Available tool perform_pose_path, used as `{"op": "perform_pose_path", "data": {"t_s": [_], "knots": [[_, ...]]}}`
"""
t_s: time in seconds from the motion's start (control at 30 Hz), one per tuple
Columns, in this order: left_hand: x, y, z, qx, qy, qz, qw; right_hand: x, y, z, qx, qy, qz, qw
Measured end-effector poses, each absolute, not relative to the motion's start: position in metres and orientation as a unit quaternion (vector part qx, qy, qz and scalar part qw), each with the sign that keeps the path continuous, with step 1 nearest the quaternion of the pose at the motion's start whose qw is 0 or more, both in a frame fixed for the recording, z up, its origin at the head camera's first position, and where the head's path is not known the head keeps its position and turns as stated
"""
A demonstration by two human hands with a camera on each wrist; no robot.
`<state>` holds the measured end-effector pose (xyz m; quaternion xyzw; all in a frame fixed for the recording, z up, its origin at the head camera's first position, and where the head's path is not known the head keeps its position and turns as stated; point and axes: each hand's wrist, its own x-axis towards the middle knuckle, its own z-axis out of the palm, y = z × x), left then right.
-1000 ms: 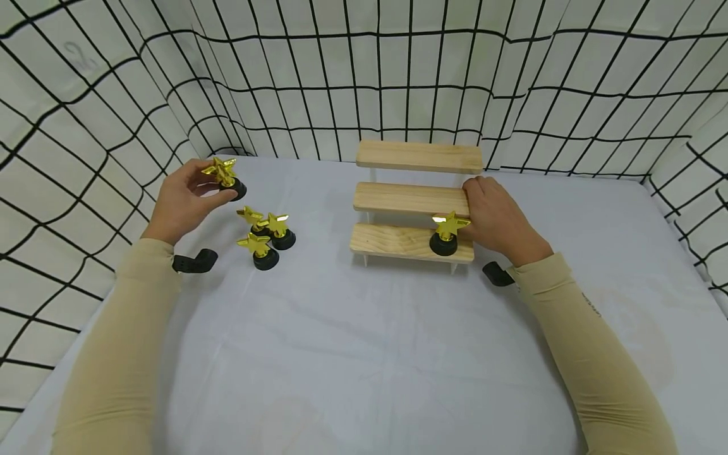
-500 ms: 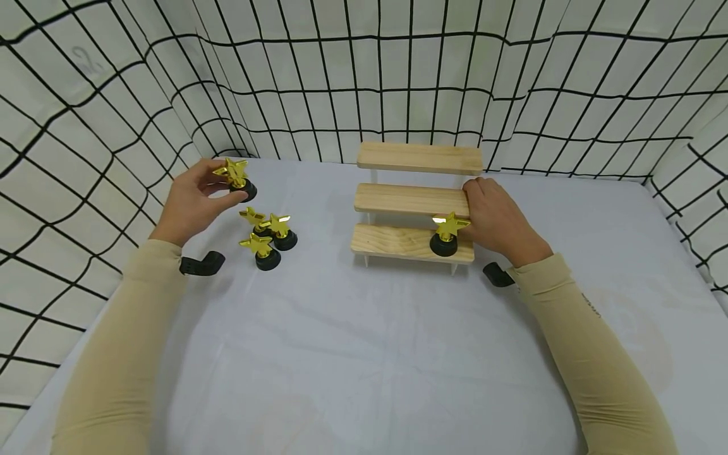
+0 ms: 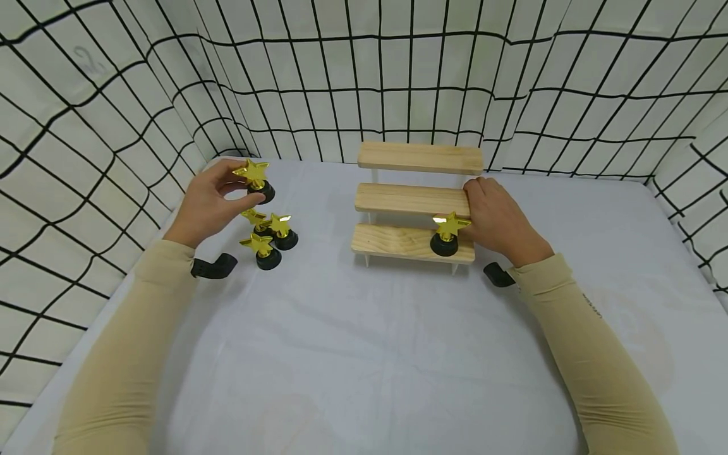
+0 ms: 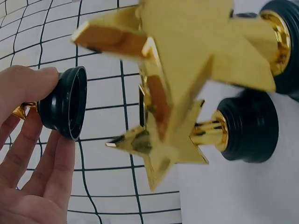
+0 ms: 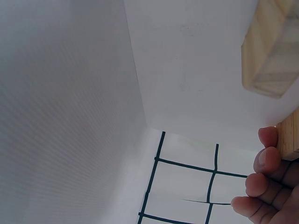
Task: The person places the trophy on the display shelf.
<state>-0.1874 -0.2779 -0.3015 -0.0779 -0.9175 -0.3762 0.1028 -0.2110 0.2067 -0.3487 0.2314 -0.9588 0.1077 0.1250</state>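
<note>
Pinched by its black base between thumb and fingertips, a gold star trophy (image 3: 256,179) hangs in the left hand (image 3: 212,205) above the far left part of the table (image 3: 364,354), just over a cluster of three more star trophies (image 3: 266,235) that stand close together on the white cloth. The left wrist view shows the fingers (image 4: 28,154) only lightly on the rim of the base, with the star tilted away from the palm; such a shallow hold could let the trophy roll out of the fingers, and a fall from there would likely knock over the cluster below.

Toward the middle of the table stands a three-step wooden riser (image 3: 418,202). One star trophy (image 3: 447,235) stands near the right end of its lowest step. The right hand (image 3: 500,221) curls its fingers round the right end of the middle step, its side close to or touching that trophy's star. A nudge from this hand, or a shift of the riser on the cloth, could tip the top-heavy piece off the narrow step.

Compared with the earlier frames, the left hand has carried its trophy rightward, from beyond the cluster's left side to just above it, and the star now sits more upright. The right hand, the riser and the trophy on it have not moved.
</note>
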Motion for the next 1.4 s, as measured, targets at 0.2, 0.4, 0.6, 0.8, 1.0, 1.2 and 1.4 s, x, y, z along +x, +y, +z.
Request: {"op": "perform_pose_path", "data": {"t_s": [0.2, 0.4, 0.6, 0.8, 1.0, 1.2, 1.4], "knots": [[-0.185, -0.265, -0.298, -0.097, -0.906, -0.401, 0.099, -0.21, 0.207, -0.348, 0.228, -0.96, 0.109, 0.121], [-0.182, -0.253, -0.298, -0.111, -0.905, -0.402, 0.087, -0.209, 0.207, -0.348, 0.229, -0.959, 0.111, 0.127], [-0.18, -0.242, -0.298, -0.144, -0.897, -0.409, 0.092, -0.209, 0.208, -0.349, 0.229, -0.959, 0.112, 0.128], [-0.178, -0.232, -0.299, -0.158, -0.896, -0.406, 0.085, -0.209, 0.208, -0.348, 0.228, -0.958, 0.112, 0.13], [-0.174, -0.222, -0.303, -0.17, -0.895, -0.406, 0.075, -0.21, 0.209, -0.348, 0.229, -0.958, 0.114, 0.127], [-0.173, -0.214, -0.309, -0.197, -0.887, -0.409, 0.08, -0.21, 0.209, -0.348, 0.233, -0.957, 0.115, 0.128], [-0.17, -0.207, -0.313, -0.204, -0.881, -0.421, 0.068, -0.211, 0.208, -0.348, 0.232, -0.958, 0.117, 0.121]]}}
